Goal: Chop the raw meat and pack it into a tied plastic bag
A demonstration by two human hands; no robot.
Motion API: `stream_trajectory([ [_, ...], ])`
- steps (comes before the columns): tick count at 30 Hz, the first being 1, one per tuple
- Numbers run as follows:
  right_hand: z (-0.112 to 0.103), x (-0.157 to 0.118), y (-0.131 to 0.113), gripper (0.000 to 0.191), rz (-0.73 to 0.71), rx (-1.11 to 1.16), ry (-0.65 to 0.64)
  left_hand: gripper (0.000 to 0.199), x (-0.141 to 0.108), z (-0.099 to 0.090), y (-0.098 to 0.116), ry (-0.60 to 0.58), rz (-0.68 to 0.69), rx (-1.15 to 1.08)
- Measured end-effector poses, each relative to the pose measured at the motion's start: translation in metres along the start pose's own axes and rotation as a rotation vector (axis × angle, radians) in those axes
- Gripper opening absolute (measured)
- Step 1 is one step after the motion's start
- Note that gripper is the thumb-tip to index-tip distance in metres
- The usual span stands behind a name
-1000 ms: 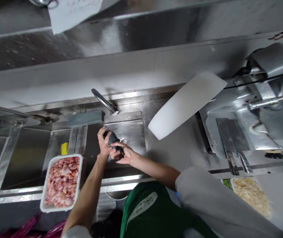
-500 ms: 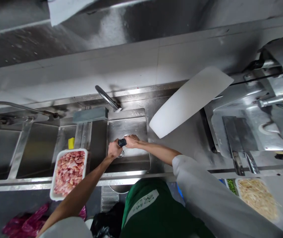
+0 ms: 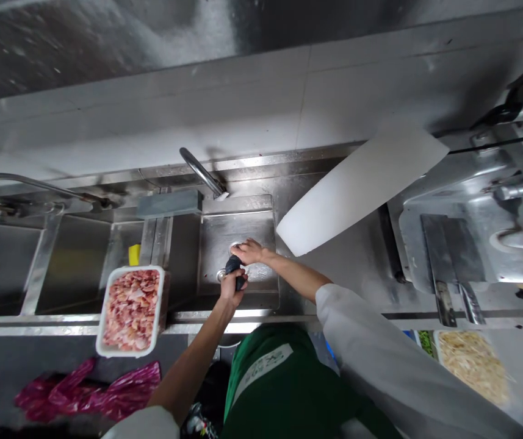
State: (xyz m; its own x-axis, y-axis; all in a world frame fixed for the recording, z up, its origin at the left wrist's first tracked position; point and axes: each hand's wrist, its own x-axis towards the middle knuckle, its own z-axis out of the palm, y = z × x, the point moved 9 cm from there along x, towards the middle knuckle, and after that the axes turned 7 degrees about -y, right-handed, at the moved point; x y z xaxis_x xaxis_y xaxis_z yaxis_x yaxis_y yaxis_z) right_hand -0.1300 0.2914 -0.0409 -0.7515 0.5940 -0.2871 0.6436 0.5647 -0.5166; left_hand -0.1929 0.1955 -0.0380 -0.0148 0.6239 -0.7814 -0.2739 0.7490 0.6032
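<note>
Item: dark scrubbing pad (image 3: 235,268), held over the floor of the small stainless sink basin (image 3: 210,244), just beside the drain fitting. Left hand (image 3: 232,286): grip closed round the pad from the near side. Right hand (image 3: 248,251): fingers spread flat on the basin floor beyond the pad, holding nothing, touching or nearly touching the pad's far end. Handling note, as a judgement: the pad works best pressed flat with the wrist low, strokes kept short so it stays off the drain opening, the free hand bracing clear of the stroke. Faucet spout (image 3: 201,172): above the basin's back edge, angled toward it; whether water runs cannot be told. Surroundings: white tray of chopped raw meat (image 3: 132,310) perched on the sink's front rim to the left, near enough for splashes to reach it; yellow sponge (image 3: 133,254) in the next basin; white cutting board (image 3: 362,183) leaning to the right of the basin, its lower end close to the right forearm; two cleavers (image 3: 448,262) on the desk (image 3: 371,268) further right; tray of pale shredded food (image 3: 472,366); pink plastic bags (image 3: 87,393) below the sink front.
</note>
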Motion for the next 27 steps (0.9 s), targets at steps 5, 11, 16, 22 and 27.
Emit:
stream_trajectory([
  [5, -0.017, 0.009, 0.006, 0.031, -0.015, 0.034, 0.108, 0.026, -0.014, 0.030, 0.006, -0.154, -0.068, -0.456],
  [11, -0.024, 0.012, 0.006, 0.029, -0.003, 0.009, 0.149, 0.025, -0.029, 0.043, 0.014, -0.175, -0.114, -0.727],
  [16, -0.025, 0.011, 0.004, 0.029, 0.011, -0.067, 0.169, 0.020, -0.031, 0.037, 0.017, -0.150, -0.141, -0.702],
  [22, -0.031, 0.011, 0.015, 0.025, -0.029, -0.027, 0.243, 0.019, -0.035, 0.055, 0.024, -0.233, -0.177, -0.832],
  [27, -0.041, 0.011, 0.030, 0.021, 0.023, 0.065, 0.367, 0.028, -0.039, 0.081, 0.038, -0.288, -0.079, -0.896],
])
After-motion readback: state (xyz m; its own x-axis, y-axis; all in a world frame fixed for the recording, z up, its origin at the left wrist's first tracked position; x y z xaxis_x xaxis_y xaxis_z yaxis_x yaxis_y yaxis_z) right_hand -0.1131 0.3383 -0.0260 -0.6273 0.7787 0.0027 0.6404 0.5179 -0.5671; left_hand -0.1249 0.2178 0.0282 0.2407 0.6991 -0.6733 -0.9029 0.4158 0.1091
